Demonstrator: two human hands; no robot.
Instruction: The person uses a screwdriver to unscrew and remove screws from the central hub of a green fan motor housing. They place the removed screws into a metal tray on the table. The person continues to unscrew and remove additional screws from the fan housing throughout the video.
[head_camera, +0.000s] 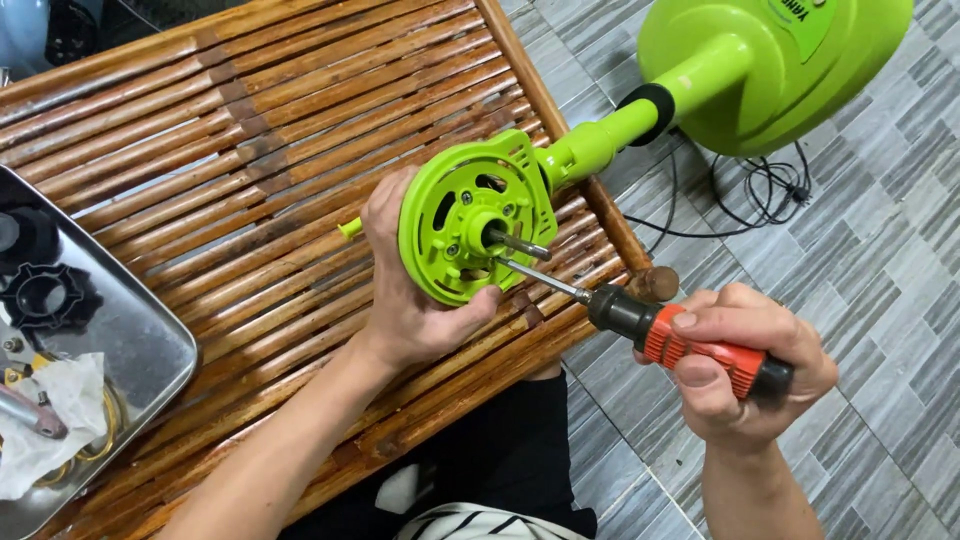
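My left hand (405, 285) grips the round lime-green motor housing (462, 215) of a fan head, holding it face-up over the edge of a bamboo-slat table (250, 150). A bare metal shaft (520, 244) sticks out of the housing's centre. My right hand (745, 360) is closed on a screwdriver (690, 345) with a red and black handle. Its metal tip rests on the housing's face just below the shaft. The housing joins a green neck (600, 140) that leads to the fan's rounded green base (770, 65) on the floor.
A metal tray (150, 345) at the table's left edge holds a black ring-shaped nut (45, 295), a white cloth (50, 420) and small parts. A black power cord (760, 190) lies coiled on the grey tiled floor at the right.
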